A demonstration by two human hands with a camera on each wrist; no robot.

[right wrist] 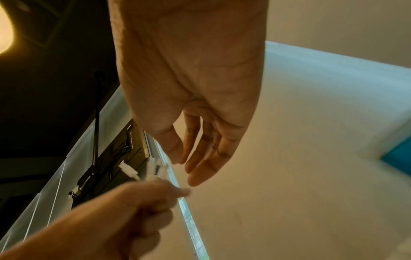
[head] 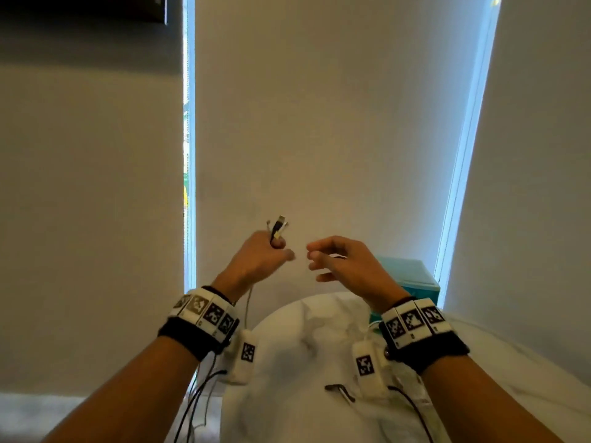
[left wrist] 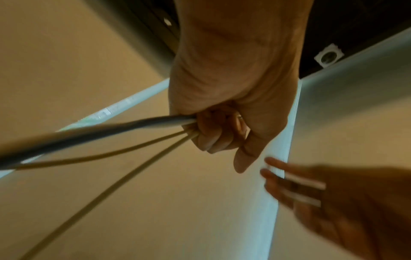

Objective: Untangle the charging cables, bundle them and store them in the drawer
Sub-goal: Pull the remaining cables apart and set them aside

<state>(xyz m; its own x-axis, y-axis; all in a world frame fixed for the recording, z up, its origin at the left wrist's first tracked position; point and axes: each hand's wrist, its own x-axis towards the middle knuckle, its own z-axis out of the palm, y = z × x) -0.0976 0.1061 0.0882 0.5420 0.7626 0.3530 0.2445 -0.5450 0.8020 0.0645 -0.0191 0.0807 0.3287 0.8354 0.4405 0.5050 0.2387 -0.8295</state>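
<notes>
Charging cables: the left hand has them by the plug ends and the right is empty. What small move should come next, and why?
Probably the right hand, open and empty beside the left hand, should take hold of one cable below the fist. The left hand grips the charging cables with plugs sticking up and the strands hanging loose.

Both forearms raised side by side, left hand (head: 256, 255) fisted with thumb out, right hand (head: 345, 263) loosely spread, fingertips apart.

L hand (left wrist: 231, 98) gripping cables (left wrist: 106, 133) (three), R hand (left wrist: 338, 202) near
</notes>
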